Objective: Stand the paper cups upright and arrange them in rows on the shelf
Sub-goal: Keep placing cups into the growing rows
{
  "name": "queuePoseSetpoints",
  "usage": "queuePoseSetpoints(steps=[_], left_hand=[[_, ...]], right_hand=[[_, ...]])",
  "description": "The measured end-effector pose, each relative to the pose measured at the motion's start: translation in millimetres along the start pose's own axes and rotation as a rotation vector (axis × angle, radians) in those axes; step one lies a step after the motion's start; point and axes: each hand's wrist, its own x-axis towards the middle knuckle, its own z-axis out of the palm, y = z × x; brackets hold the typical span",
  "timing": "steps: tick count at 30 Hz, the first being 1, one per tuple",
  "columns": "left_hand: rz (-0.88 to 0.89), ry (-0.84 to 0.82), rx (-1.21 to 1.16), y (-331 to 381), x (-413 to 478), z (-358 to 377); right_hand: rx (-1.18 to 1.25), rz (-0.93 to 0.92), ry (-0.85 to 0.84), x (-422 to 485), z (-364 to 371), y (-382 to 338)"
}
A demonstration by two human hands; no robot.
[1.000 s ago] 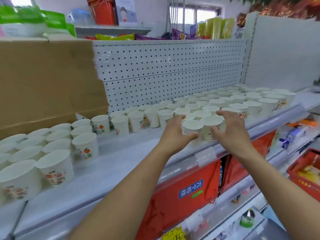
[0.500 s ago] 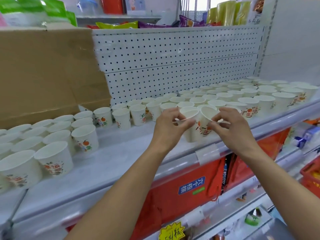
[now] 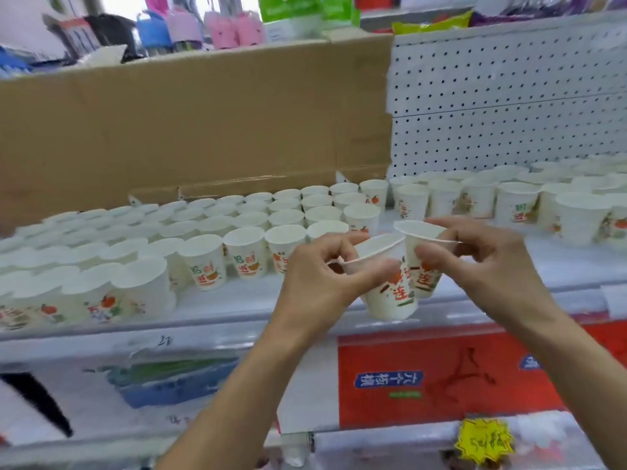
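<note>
My left hand (image 3: 315,276) pinches the rim of a white paper cup (image 3: 390,293) with red and orange print, held tilted above the shelf's front edge. My right hand (image 3: 488,259) pinches the rim of a second paper cup (image 3: 422,266) just right of the first; the two cups touch. Several upright cups stand in rows on the white shelf (image 3: 237,310) to the left (image 3: 207,262), and another group stands at the right (image 3: 515,203).
A brown cardboard sheet (image 3: 190,130) leans at the back behind the left rows. White pegboard (image 3: 509,96) backs the right part. A strip of bare shelf lies between the two cup groups. Red packaging (image 3: 441,378) sits on the lower shelf.
Both hands lifted the two cups off the shelf and carried them leftwards. My view swung left, so the left block of cups now fills the middle.
</note>
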Motion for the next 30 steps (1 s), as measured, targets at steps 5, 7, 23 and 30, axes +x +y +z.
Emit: queuePoseSetpoints(steps=[5,7,23,30], left_hand=[[0.084,0.198,0.256,-17,-30,-118],[0.112,0.222,0.375,-28,-30,-153],[0.140,-0.155,0.836,-53,-6,-222],[0.178,-0.195,0.932,-54,-6,-227]], right_hand=[[0.000,-0.060,-0.069,-6,93,-33],[-0.010,-0.085,-0.098,-4,125,-42],[-0.386,-0.134,-0.237,8,208,-49],[-0.397,-0.145,-0.216,4,209,-50]])
